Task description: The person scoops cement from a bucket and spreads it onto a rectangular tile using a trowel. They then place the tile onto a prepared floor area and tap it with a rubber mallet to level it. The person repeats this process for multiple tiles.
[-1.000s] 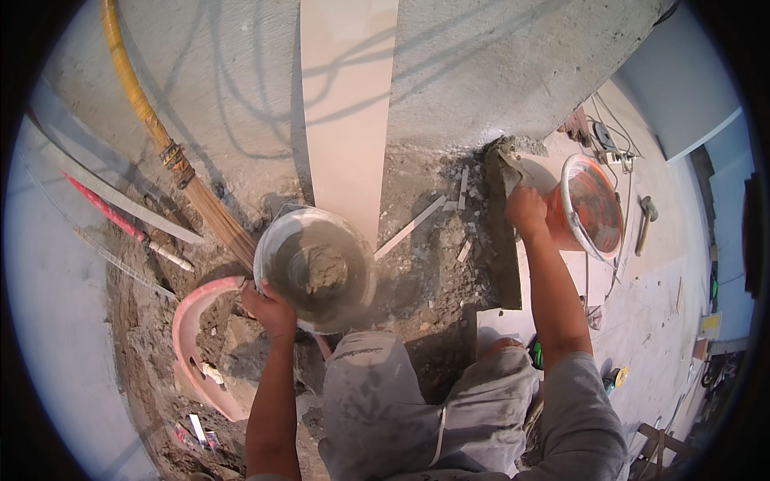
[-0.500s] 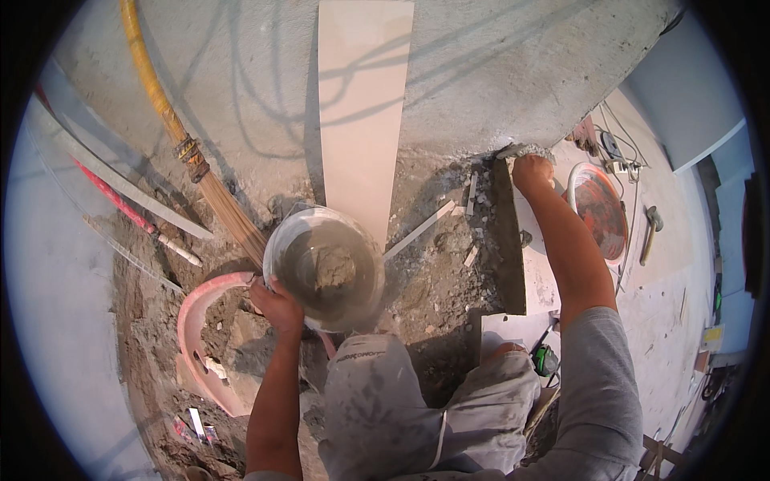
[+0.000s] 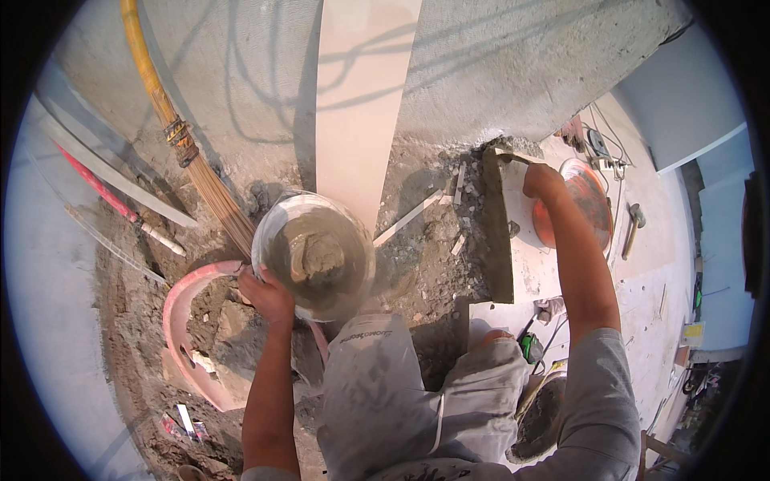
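Observation:
My left hand (image 3: 269, 297) grips the rim of a white bucket (image 3: 365, 276), which leans toward me with wet grey mortar (image 3: 321, 250) inside. My right hand (image 3: 545, 181) is closed round a small trowel (image 3: 513, 158), its blade partly out of sight. That hand is over the far end of a pale floor tile (image 3: 533, 268) whose left edge is coated with mortar. Beside my right forearm stands an orange bucket (image 3: 589, 196), partly covered by the arm.
A tall tile strip (image 3: 357, 104) leans on the wall. Left are a broom (image 3: 212, 192) and a broken pink tub rim (image 3: 178, 321). Rubble (image 3: 425, 280) lies in the middle. On the right are a hammer (image 3: 634, 228), a green tape measure (image 3: 530, 348) and cables (image 3: 613, 152).
My right hand with the trowel has come slightly toward me, away from the wall corner. The view has shifted a little; my left hand stays on the bucket.

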Motion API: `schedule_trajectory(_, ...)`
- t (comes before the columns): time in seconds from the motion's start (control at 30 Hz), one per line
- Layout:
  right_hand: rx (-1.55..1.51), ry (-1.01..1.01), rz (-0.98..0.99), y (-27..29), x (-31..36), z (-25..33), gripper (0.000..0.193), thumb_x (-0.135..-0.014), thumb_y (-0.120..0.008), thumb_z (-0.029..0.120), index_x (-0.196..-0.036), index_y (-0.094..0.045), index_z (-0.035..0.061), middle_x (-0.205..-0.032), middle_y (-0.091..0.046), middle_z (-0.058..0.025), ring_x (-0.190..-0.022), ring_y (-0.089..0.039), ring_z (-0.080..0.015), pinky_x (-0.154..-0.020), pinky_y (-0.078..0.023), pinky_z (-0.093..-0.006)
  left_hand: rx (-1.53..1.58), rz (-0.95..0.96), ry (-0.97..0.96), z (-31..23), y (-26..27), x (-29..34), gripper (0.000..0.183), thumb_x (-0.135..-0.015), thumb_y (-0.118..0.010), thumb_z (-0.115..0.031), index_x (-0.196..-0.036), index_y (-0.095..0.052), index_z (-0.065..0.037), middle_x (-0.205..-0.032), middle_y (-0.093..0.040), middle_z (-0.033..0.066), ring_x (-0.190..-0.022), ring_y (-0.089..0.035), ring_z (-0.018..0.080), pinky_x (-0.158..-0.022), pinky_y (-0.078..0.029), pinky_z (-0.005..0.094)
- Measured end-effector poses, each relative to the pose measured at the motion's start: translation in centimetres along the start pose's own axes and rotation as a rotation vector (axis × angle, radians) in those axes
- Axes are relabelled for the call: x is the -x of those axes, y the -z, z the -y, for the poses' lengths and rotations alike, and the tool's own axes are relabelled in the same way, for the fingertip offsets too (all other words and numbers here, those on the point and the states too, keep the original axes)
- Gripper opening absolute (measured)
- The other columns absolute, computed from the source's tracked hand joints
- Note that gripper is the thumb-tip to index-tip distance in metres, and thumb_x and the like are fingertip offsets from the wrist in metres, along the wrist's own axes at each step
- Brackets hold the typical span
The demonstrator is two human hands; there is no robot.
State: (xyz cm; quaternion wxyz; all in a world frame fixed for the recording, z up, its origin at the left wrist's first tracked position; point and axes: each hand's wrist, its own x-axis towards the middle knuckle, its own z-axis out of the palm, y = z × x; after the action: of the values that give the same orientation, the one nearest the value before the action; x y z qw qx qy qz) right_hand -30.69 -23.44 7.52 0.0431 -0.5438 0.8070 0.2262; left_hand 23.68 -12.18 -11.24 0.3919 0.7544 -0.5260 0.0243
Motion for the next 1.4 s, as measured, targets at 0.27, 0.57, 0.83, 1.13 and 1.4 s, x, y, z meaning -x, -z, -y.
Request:
schedule_trajectory(0.27, -0.647, -0.056, -0.108, -11.0, 15.0, 2.6, 0.04, -0.089, -0.057, 0.023, -0.114, -0.055, -0.0077, -0.102, -0.065, -0.0314, -0.097, -0.063, -0.0487, -0.088, -0.049, -0.0516, -0.002, 0.006, 0.034, -0.4, 0.0, 0.0, 0.04, -0.098, -0.05, -0.026, -0.11, -0.05, 0.012, -0.107, -0.052, 0.0308, -0.104, -0.049, 0.0474, -0.092, -0.038, 0.0524)
schedule_trajectory(0.57, -1.106, -0.342, -0.246, -9.2, 38.0, -6.1, 0.036, -0.089, -0.057, 0.016, -0.117, -0.05, -0.0057, -0.089, -0.062, -0.0269, -0.075, -0.062, -0.0422, -0.071, -0.049, -0.0466, -0.059, -0.001, -0.032, 2.8, -1.4, -0.9, 0.045, -0.099, -0.05, -0.03, -0.111, -0.05, 0.013, -0.106, -0.052, 0.0318, -0.101, -0.05, 0.0484, -0.089, -0.039, 0.0543)
schedule_trajectory(0.83, -0.515, -0.649, 0.161, -10.5, 55.0, -16.2, 0.018, -0.081, -0.062, 0.019, -0.081, -0.067, 0.0012, -0.083, -0.067, -0.0232, -0.079, -0.066, -0.0418, -0.068, -0.052, -0.0471, -0.063, 0.112, 0.127, 3.4, -2.0, -1.5, 0.051, -0.099, -0.046, -0.035, -0.101, -0.052, 0.016, -0.096, -0.055, 0.0343, -0.094, -0.054, 0.0506, -0.082, -0.043, 0.0565)
schedule_trajectory(1.13, -0.359, -0.357, 0.286, -23.8, 54.5, -11.2, 0.018, -0.081, -0.054, 0.014, -0.08, -0.07, 0.0051, -0.081, -0.07, -0.0185, -0.079, -0.071, -0.0327, -0.069, -0.056, -0.0439, -0.23, 0.122, 0.131, 3.6, -2.6, -3.4, 0.051, -0.096, -0.046, -0.037, -0.1, -0.054, 0.014, -0.098, -0.059, 0.034, -0.09, -0.06, 0.0503, -0.08, -0.047, 0.0577)
schedule_trajectory(1.4, -1.042, -0.616, 0.424, -18.0, 54.8, -13.1, 0.028, -0.088, -0.052, 0.023, -0.092, -0.062, -0.0022, -0.065, -0.065, -0.0163, -0.061, -0.067, -0.03, -0.058, -0.054, -0.0436, -0.255, 0.152, 0.091, 1.6, -0.2, -3.8, 0.054, -0.096, -0.048, -0.04, -0.102, -0.054, 0.013, -0.1, -0.06, 0.033, -0.094, -0.06, 0.0484, -0.082, -0.047, 0.057)
